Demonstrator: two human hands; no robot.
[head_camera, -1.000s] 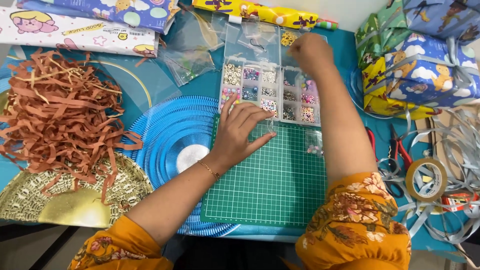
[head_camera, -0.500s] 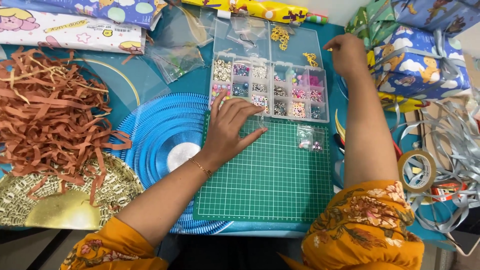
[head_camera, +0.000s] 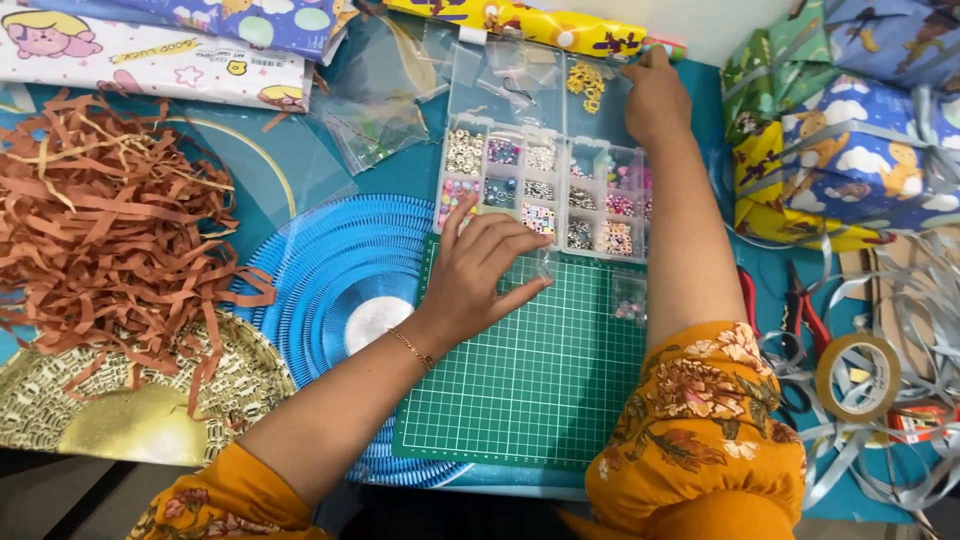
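Note:
My left hand (head_camera: 482, 268) lies flat with fingers spread on the near edge of a clear compartment bead box (head_camera: 545, 185) and the green cutting mat (head_camera: 540, 370). The box holds several kinds of small coloured beads. My right hand (head_camera: 655, 95) reaches past the far right corner of the box's open clear lid (head_camera: 520, 85), fingers curled at a rolled yellow patterned wrapping paper (head_camera: 530, 22). Whether it grips anything is hidden. A small clear bag of beads (head_camera: 630, 298) rests on the mat near my right forearm.
Brown shredded paper (head_camera: 110, 230) piles at left over a gold plate (head_camera: 130, 410). A blue pleated round plate (head_camera: 345, 290) sits under the mat. Wrapped gifts (head_camera: 850, 140) stand at right, with a tape roll (head_camera: 858, 375), red pliers (head_camera: 800, 310) and grey ribbon (head_camera: 920, 300). Clear bags (head_camera: 375, 125) lie behind.
My right hand has moved farther away and rightward, from over the box lid to the wrapping roll beyond it. The left hand stays on the box's near edge.

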